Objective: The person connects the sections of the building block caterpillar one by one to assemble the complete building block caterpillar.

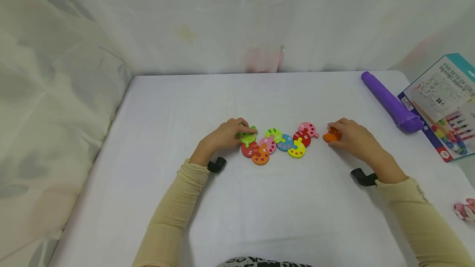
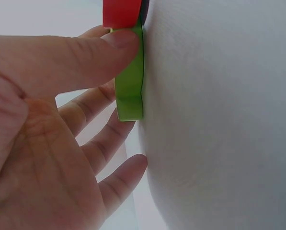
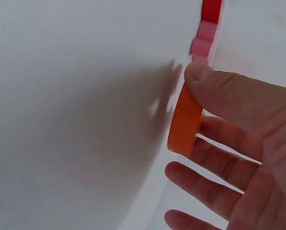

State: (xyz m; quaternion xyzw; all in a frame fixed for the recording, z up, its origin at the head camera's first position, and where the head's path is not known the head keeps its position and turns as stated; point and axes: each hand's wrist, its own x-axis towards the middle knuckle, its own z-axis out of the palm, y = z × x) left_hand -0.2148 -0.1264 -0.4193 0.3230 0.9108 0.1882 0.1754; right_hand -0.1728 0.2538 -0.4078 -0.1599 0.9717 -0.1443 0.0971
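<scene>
A caterpillar-shaped chain of numbered puzzle pieces lies in a wavy line on the white table, with several joined discs such as a red one (image 1: 249, 150) and a blue one (image 1: 285, 143). At its left end, my left hand (image 1: 226, 134) pinches the green smiling head piece (image 1: 246, 138) between thumb and fingers; the left wrist view shows the thumb on its green edge (image 2: 129, 86). Off the chain's right end, my right hand (image 1: 355, 138) pinches a loose orange puzzle piece (image 3: 185, 122), a gap away from the pink end piece (image 1: 307, 128). Its printed face is partly hidden.
To the right lie a purple tube-shaped object (image 1: 389, 100) and a printed box (image 1: 441, 102) of bead sets. A small pink item (image 1: 465, 210) sits at the right edge. Patterned cloth (image 1: 55, 135) borders the table at left and back.
</scene>
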